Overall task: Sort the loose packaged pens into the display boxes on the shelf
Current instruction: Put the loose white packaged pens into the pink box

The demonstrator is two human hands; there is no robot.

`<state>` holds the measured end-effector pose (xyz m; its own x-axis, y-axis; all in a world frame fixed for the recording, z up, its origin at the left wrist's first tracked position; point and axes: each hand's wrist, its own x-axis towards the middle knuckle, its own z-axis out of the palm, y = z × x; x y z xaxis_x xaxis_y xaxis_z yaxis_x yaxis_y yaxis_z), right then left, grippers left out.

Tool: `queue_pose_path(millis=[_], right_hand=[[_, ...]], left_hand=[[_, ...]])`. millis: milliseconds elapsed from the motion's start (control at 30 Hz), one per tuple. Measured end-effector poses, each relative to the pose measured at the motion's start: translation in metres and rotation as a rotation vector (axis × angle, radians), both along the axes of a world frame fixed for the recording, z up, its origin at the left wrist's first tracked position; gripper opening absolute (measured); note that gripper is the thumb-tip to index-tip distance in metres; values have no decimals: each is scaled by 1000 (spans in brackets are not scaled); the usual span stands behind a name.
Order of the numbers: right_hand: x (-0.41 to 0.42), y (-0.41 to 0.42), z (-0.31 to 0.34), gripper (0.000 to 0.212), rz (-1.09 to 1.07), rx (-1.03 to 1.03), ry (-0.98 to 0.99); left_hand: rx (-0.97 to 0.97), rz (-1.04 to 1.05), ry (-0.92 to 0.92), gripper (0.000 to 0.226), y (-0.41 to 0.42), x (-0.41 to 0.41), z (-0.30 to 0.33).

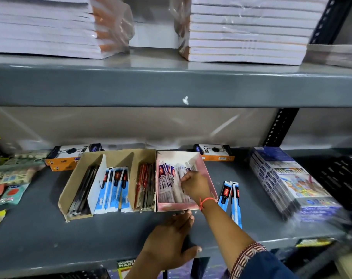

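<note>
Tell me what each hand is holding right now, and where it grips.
The right hand pinches a packaged pen near its middle, inside the pink box. The left hand lies flat on the shelf, holding nothing.

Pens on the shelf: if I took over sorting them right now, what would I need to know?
Right hand is inside the pink box, fingers on the packaged pens there; whether it grips one is unclear.
Left hand lies flat on the shelf in front of that box, holding nothing.
The cardboard box beside it already holds black, blue and red packs in separate slots.
Left: two loose blue pen packs lie on the shelf right of the pink box; they likely belong with the blue ones.
</note>
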<state>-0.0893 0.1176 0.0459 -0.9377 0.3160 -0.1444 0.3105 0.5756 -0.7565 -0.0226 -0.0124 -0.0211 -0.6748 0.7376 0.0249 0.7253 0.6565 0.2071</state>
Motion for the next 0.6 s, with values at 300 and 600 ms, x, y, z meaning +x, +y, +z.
queue_pose_path(millis=[300, 600], right_hand=[[56, 59, -2, 20, -557, -21, 206], [69, 74, -22, 39, -373, 143, -132]], left_hand=[[-9, 15, 124, 97, 3, 10, 25], [-90, 15, -16, 110, 2, 11, 24]])
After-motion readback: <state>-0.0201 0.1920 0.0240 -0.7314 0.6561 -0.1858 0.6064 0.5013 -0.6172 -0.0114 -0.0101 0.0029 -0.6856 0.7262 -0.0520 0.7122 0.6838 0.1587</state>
